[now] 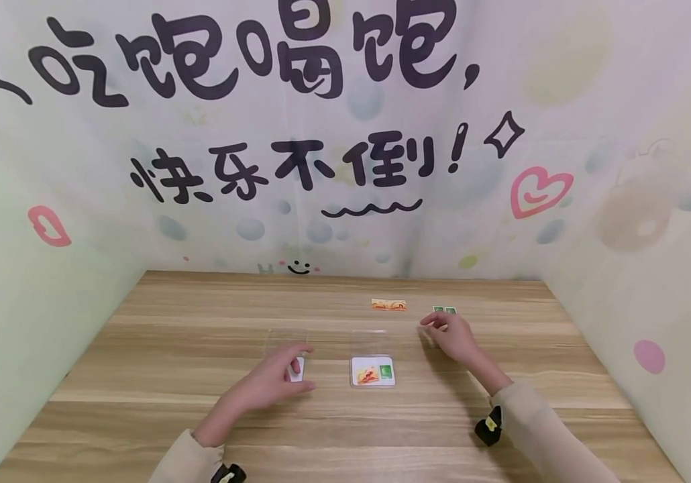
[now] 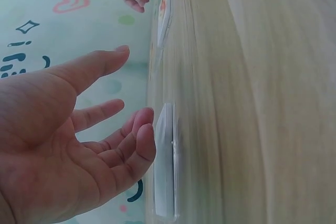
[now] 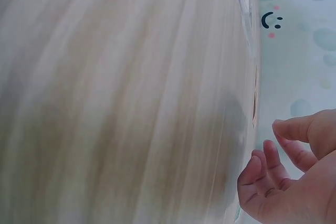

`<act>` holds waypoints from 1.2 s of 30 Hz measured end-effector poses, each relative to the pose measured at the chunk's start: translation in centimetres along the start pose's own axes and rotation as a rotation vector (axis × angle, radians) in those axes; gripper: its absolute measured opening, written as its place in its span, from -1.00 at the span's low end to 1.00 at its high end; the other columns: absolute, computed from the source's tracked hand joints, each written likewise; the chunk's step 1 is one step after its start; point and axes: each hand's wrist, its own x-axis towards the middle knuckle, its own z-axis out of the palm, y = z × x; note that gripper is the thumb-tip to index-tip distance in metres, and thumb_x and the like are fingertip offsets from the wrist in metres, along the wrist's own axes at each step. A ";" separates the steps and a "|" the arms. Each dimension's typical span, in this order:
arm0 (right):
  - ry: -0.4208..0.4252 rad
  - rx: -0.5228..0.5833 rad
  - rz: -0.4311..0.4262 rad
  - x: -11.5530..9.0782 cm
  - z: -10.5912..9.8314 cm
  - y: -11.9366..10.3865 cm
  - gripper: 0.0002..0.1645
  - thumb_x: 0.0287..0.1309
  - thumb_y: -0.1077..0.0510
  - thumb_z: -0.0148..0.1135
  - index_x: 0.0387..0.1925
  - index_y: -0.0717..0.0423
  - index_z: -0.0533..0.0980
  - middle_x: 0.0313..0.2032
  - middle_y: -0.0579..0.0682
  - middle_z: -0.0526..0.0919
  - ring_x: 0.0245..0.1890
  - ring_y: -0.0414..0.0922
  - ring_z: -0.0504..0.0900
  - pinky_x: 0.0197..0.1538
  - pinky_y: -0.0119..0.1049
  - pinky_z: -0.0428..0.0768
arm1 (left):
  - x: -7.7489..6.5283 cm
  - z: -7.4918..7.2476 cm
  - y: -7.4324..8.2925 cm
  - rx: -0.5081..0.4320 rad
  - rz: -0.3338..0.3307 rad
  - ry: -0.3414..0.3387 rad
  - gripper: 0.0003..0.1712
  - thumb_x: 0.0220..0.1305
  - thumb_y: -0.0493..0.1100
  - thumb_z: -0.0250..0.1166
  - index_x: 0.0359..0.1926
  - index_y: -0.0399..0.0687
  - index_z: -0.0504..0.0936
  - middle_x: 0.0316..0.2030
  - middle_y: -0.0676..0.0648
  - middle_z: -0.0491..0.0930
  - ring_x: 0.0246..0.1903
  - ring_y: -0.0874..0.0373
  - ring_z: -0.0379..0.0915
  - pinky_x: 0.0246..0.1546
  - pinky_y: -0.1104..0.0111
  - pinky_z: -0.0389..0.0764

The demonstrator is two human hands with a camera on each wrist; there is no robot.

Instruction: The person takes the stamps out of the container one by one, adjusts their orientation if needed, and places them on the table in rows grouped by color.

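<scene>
My left hand (image 1: 268,381) hovers over a small clear case holding a white card (image 1: 298,369); the hand covers most of it. In the left wrist view the fingers are loosely bent, and nothing lies in the palm. To its right sits another open clear case with a white card (image 1: 374,380), which bears an orange picture sticker (image 1: 367,375) and a green stamp-like sticker (image 1: 386,371). My right hand (image 1: 455,339) is just in front of a pair of green stickers (image 1: 445,310), partly hiding them. Its fingers are loosely bent, with no object visible between them in the right wrist view.
An orange picture strip (image 1: 389,305) lies toward the back of the wooden table (image 1: 200,302). Both cases have transparent lids, like the right lid (image 1: 371,341), folded back behind them. A printed cloth (image 1: 321,241) hangs along the table's back edge.
</scene>
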 end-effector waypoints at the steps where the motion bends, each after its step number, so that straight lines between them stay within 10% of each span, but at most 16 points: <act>1: -0.003 0.003 0.006 0.0 0.1 -0.1 -0.88 0.41 0.35 0.25 -0.16 0.33 0.67 -0.26 0.17 0.67 -0.25 -0.02 0.56 -0.25 -0.30 0.49 | 0.1 0.1 0.0 -0.004 0.003 -0.003 -0.26 0.26 -0.17 0.54 0.32 -0.46 0.45 -0.26 -0.11 0.51 -0.40 0.31 0.35 -0.37 0.45 0.49; 36: -0.038 0.070 -0.005 -1.1 1.8 -1.5 -0.90 0.37 0.39 0.26 -0.17 0.32 0.68 -0.32 0.09 0.71 -0.33 -0.12 0.53 -0.31 -0.35 0.48 | 1.4 2.1 0.9 -0.054 -0.017 -0.038 -0.32 0.26 -0.25 0.52 0.28 -0.48 0.45 -0.32 -0.16 0.50 -0.48 0.31 0.36 -0.38 0.44 0.47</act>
